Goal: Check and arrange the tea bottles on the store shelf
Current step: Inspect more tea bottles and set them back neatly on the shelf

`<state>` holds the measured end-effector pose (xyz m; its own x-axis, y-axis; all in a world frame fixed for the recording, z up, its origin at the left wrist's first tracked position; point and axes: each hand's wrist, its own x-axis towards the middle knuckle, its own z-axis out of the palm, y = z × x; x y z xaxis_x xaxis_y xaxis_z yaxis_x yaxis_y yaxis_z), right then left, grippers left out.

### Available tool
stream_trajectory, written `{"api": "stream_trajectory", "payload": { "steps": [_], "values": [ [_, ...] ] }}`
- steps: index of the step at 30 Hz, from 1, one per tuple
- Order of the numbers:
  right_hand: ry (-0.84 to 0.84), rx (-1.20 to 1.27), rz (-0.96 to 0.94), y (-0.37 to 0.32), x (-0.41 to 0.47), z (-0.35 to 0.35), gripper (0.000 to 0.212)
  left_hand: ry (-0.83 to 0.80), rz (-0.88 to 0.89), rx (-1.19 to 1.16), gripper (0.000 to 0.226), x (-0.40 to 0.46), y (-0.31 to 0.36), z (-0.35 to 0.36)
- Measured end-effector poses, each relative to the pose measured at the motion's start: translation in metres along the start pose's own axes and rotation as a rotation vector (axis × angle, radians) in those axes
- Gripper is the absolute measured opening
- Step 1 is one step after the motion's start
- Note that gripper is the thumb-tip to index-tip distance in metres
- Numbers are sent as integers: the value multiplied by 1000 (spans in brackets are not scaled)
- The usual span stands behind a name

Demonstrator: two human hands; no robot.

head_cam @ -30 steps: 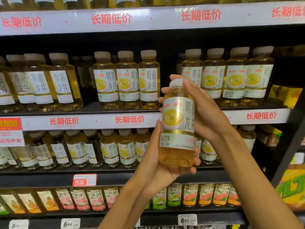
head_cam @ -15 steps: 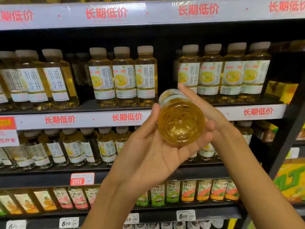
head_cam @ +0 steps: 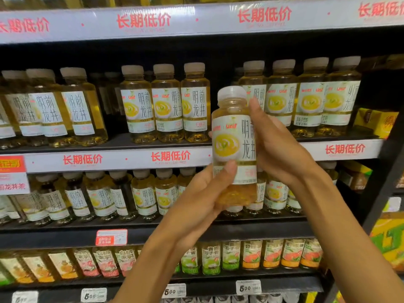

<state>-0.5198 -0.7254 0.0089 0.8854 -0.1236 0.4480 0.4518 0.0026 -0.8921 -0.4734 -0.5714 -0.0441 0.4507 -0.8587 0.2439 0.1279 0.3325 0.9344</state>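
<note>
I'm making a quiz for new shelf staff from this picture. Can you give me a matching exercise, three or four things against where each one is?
Things:
1. held tea bottle
2. left hand
3. right hand
4. yellow carton

Places:
A. far right end of the shelf
B. between both hands, upright
C. under the bottle's base, thumb on the label
D. on the bottle's right side

Pairs: 1-B, 2-C, 3-D, 4-A

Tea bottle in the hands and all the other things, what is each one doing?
Clear plastic bottle of yellow tea: upright, white cap on, held off the shelf.
Left hand: grips the bottle's bottom.
Right hand: holds its side.
Shelved tea bottles: upright, capped, labels forward.
</note>
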Motion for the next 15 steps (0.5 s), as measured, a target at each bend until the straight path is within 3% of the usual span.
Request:
{"api": "stream_trajectory", "payload": {
  "steps": [4,10,15],
  "values": [
    [-76,-117,-95,-3,-10,-3,38,81,118,249,44,5,-6,-8],
    [-152,-262,-220,-9,-22,-8,71,170,339,466,53,21,-12,-18],
    [-257,-346,-281,-10,-31,-8,65,239,471,634,56,22,-10,-27]
  ]
}}
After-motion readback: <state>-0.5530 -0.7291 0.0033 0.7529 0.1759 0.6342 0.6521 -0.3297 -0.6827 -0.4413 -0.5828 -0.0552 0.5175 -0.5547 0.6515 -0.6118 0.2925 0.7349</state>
